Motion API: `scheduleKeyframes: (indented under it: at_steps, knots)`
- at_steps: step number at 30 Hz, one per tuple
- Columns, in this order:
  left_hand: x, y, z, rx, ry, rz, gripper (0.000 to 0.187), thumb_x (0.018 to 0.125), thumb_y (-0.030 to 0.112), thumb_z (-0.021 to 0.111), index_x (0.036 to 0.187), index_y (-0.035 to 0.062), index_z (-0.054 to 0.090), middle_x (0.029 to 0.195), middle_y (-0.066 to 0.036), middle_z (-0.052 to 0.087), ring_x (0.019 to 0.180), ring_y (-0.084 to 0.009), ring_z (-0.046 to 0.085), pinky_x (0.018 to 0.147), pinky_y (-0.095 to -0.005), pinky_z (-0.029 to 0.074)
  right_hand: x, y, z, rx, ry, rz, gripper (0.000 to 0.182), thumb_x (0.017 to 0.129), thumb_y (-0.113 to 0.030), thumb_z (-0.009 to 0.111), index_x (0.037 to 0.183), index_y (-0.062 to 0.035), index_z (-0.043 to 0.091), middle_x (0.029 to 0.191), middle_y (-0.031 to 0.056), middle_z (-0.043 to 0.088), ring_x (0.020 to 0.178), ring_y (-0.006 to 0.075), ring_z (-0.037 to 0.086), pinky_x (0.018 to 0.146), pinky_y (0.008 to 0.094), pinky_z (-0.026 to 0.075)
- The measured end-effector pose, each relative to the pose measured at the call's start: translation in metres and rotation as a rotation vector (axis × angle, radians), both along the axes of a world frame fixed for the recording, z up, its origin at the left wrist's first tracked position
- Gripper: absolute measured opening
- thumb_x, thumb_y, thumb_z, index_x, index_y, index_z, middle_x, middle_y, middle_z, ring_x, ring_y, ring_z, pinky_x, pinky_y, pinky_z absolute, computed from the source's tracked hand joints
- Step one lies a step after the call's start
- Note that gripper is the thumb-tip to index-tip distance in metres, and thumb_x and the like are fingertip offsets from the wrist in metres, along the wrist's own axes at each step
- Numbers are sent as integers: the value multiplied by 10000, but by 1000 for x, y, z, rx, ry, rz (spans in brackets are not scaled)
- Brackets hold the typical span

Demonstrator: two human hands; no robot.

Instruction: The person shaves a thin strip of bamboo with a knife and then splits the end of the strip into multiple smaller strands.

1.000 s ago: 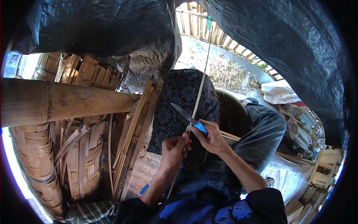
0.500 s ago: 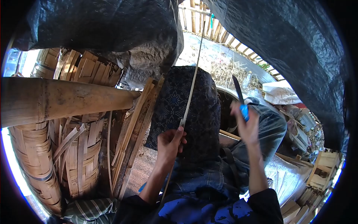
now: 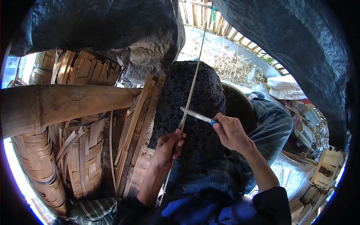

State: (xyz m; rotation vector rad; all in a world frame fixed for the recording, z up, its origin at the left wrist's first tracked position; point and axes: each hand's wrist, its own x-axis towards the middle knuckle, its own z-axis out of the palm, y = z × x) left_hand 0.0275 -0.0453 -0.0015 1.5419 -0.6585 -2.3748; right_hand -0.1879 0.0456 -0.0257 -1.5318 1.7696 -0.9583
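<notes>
A long, thin bamboo strip (image 3: 194, 80) runs up over the dark patterned cloth (image 3: 172, 97) on my leg. My left hand (image 3: 169, 144) pinches the strip between thumb and fingers, and its lower end trails below toward my lap. In my right hand (image 3: 231, 132) is a knife (image 3: 198, 115) with a blue handle, mostly covered by my fingers. Its pale, shining blade crosses the strip a little above my left hand, tip pointing left.
A thick bamboo pole (image 3: 75, 107) juts in from the left above woven bamboo baskets (image 3: 35, 161). Split bamboo lengths (image 3: 137, 131) lean beside my leg. Dark plastic sheeting (image 3: 285, 45) hangs overhead. Dry shavings (image 3: 232, 62) lie on the ground ahead.
My right hand has swung the knife from upright at the right, leftward and down, so its blade now lies across the strip. My left hand keeps its hold on the strip.
</notes>
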Motion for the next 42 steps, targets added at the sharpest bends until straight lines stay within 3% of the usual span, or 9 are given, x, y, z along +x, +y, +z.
scheduleKeyframes:
  at_steps: [6,22,28,31,33,34,36,38,42]
  knots:
    - [-7,9,-1,-42,-35,8,299,946,285,541,856,10,614,609,5,526,375,-30,333,337,-186,218,15,-3,-5,164,306,220,305,915,-312,565,807,-39,480,500,85,518,417,236,553,400,342,427]
    - [-17,29,8,-206,-164,-34,287,926,259,580,807,4,632,577,-18,549,355,-47,389,336,-193,264,17,-36,-17,178,504,65,331,941,-305,517,753,-36,475,462,105,536,402,262,587,344,363,458]
    - [2,37,16,-155,-125,-117,316,919,287,594,820,-11,633,609,-23,568,414,-41,433,382,-186,312,-61,-91,-39,485,294,-164,384,1006,-270,377,785,0,537,472,50,456,329,138,392,312,312,364]
    - [4,36,18,-120,-154,-171,319,917,291,597,828,-13,635,620,-27,579,418,-44,440,383,-184,318,-90,-84,-36,267,497,-232,392,1011,-267,356,800,8,540,481,56,467,332,139,401,329,311,361]
    - [0,34,18,-179,-196,-132,309,915,274,597,809,-15,626,607,-41,586,387,-54,430,364,-189,303,-72,-57,-16,147,274,-250,406,1014,-281,339,814,4,548,479,51,464,338,127,401,330,305,355]
    - [-1,33,17,-176,-199,-125,309,915,274,597,809,-15,626,607,-41,586,387,-54,430,364,-189,303,-58,-41,-18,16,210,-174,403,1013,-288,340,809,-3,538,458,50,450,330,127,403,321,307,349]
    - [-5,34,15,-277,-223,-184,313,915,271,597,813,-24,628,621,-58,607,394,-56,449,364,-188,309,-27,-11,11,375,21,33,378,1001,-293,377,779,-14,502,460,48,455,309,137,405,297,316,321]
    - [-6,35,14,-295,-244,-213,311,916,265,596,815,-27,629,624,-65,614,396,-57,458,363,-189,312,-1,17,11,208,152,95,323,946,-286,507,761,-22,491,496,108,527,390,248,541,366,364,399]
    - [-10,35,15,-343,-278,-254,311,916,256,597,820,-38,633,620,-73,619,393,-59,467,361,-191,319,28,30,10,195,209,112,338,923,-306,547,749,-22,491,517,131,552,441,284,577,400,382,432]
